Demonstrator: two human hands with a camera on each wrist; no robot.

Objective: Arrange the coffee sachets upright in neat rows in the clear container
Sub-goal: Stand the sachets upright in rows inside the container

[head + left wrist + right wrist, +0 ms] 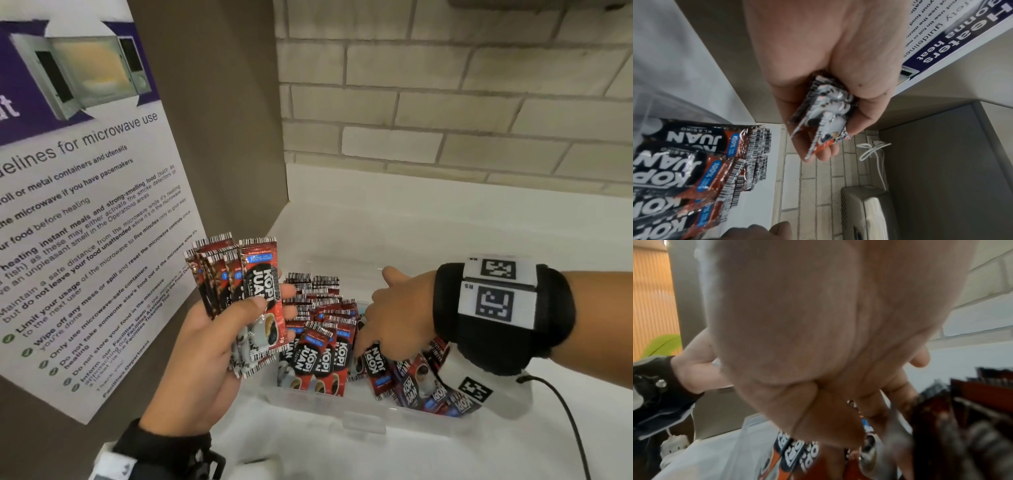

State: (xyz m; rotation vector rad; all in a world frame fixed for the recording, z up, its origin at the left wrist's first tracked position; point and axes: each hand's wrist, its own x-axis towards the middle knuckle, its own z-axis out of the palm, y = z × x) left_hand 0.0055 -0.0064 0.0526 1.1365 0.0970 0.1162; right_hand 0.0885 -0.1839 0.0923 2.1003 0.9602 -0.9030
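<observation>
1. The coffee sachets (318, 346) stand in rows at the 9 o'clock end of the clear container (363, 419); others lie loose and slanted at its 3 o'clock end.
2. Your left hand (205, 346) clamps a fanned bundle of sachets (246, 294), thumb across the front, held above the counter at the container's 9 o'clock.
3. Your right hand (390, 318) reaches down into the container, fingertips among the loose sachets. You cannot tell whether the fingers grip one; the wrist view is blurred.
4. The container sits on a white counter (445, 219).
5. At 12 o'clock is a pale brick wall (445, 85); at 9 o'clock hangs a microwave poster (85, 205).
6. A black cable (565, 418) runs at 4 o'clock.
</observation>
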